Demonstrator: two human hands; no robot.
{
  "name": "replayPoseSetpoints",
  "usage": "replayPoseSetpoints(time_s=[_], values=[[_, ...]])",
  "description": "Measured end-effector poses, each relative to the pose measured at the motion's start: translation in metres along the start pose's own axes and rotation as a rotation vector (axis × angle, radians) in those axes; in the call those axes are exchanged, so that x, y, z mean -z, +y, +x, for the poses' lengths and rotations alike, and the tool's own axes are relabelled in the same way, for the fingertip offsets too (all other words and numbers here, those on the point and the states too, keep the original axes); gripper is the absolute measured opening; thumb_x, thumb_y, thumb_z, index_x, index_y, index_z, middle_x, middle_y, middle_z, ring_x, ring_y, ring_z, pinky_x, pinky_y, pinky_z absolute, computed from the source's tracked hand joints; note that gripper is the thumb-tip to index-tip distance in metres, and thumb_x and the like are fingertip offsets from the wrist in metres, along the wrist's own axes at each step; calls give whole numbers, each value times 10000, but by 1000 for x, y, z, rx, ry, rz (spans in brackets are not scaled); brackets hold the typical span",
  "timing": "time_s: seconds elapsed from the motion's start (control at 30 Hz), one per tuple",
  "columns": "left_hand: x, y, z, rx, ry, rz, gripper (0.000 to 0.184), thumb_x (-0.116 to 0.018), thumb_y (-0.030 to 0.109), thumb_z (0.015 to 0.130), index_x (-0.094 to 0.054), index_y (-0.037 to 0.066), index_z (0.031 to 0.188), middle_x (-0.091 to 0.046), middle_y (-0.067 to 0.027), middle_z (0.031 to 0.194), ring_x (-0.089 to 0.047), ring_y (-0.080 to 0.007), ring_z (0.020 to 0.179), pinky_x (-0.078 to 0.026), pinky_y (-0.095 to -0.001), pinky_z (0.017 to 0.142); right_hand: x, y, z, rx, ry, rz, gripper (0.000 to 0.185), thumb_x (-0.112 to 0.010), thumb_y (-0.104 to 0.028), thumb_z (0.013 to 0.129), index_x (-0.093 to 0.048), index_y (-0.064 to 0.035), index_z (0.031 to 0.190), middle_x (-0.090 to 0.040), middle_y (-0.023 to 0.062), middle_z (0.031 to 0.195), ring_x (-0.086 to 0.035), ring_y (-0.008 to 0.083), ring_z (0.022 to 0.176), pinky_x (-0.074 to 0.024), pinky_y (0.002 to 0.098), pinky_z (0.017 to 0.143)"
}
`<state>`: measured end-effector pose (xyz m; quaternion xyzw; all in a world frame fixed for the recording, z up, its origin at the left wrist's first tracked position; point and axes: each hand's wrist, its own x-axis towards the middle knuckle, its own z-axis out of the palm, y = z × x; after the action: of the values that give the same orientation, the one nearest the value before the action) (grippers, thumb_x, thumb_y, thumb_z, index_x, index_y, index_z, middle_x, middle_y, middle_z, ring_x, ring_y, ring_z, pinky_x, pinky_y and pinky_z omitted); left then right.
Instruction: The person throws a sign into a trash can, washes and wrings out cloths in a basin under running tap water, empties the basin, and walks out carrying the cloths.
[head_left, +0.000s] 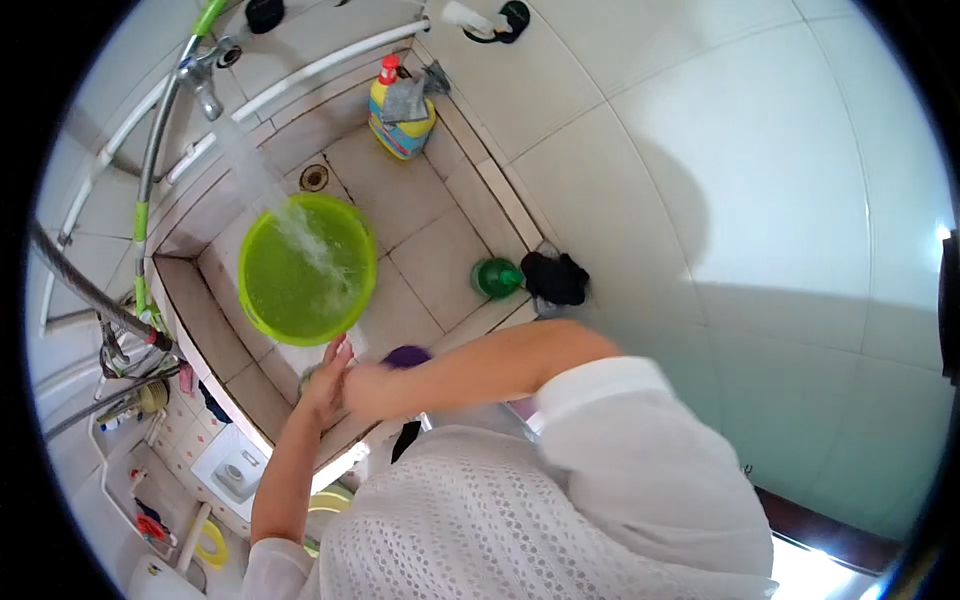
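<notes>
Near the front edge of the tiled basin, my left hand [323,388] is held up with its fingers stretched out. My right hand [370,391] lies against it, blurred by motion, so its fingers cannot be made out. No object shows between the two. Just beyond them stands a bright green plastic tub [258,300] with water in it. A stream of water [265,185] runs from the metal tap [203,88] into the tub and splashes. Something purple [407,356] shows partly behind my right forearm.
A yellow pump bottle [402,135] with a grey cloth stands in the far corner. A green bottle [495,278] is at the right, beside a black bundle [556,278] on the ledge. A drain [314,178] lies behind the tub. Hoses [95,290] hang at the left.
</notes>
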<state>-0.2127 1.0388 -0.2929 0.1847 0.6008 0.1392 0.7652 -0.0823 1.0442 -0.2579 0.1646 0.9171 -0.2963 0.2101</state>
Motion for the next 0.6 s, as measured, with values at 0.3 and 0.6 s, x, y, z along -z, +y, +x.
replayPoseSetpoints(time_s=[0.3, 0.6], values=[[55, -98, -21, -61, 336, 1246, 808, -729, 248, 620, -326, 178, 1317, -275, -132, 1345, -297, -337, 1225, -318, -414, 982, 5, 149, -273, -693, 239, -196, 760, -732, -344, 599, -401, -141, 1253, -206, 212, 1367, -235, 405, 1229, -221, 501, 1002], [94, -179, 77, -333, 678, 1056, 759, -724, 155, 608, -344, 114, 1263, -384, -162, 1200, -470, -317, 1042, -462, -427, 813, 22, 132, -257, -673, 164, -221, 746, -675, -398, 632, -388, -165, 1280, -114, 197, 1408, -146, 463, 1247, -129, 613, 980]])
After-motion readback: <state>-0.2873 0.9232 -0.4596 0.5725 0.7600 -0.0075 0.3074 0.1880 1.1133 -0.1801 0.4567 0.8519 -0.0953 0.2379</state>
